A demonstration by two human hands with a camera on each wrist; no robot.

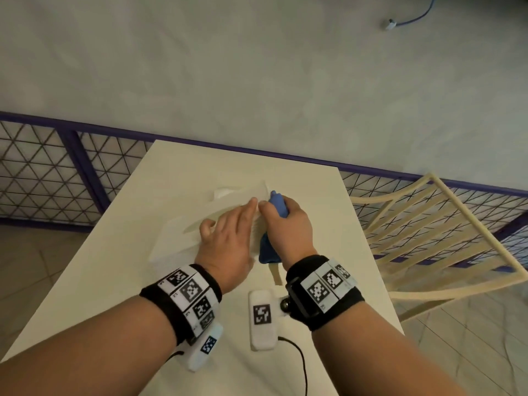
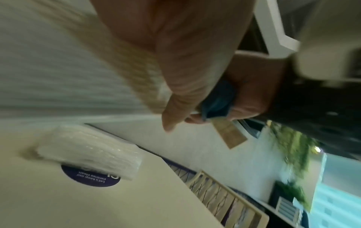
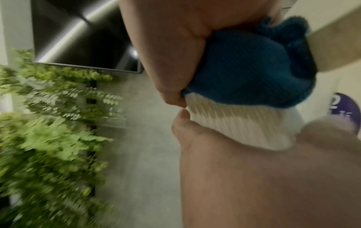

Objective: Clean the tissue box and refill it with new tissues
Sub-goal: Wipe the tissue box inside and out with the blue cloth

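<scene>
While the right hand [image 1: 288, 221] curls its fingers around a bunched blue cloth [image 1: 278, 205], the left hand [image 1: 228, 235] lies beside it with fingers fairly straight on the white ribbed tissue box [image 3: 234, 123], which sits mid-table and is, I think, tipped on its side. A wrapped tissue pack [image 2: 89, 151] lies near the table's [image 1: 114, 281] far edge. Bare tabletop stretches toward the near edge.
</scene>
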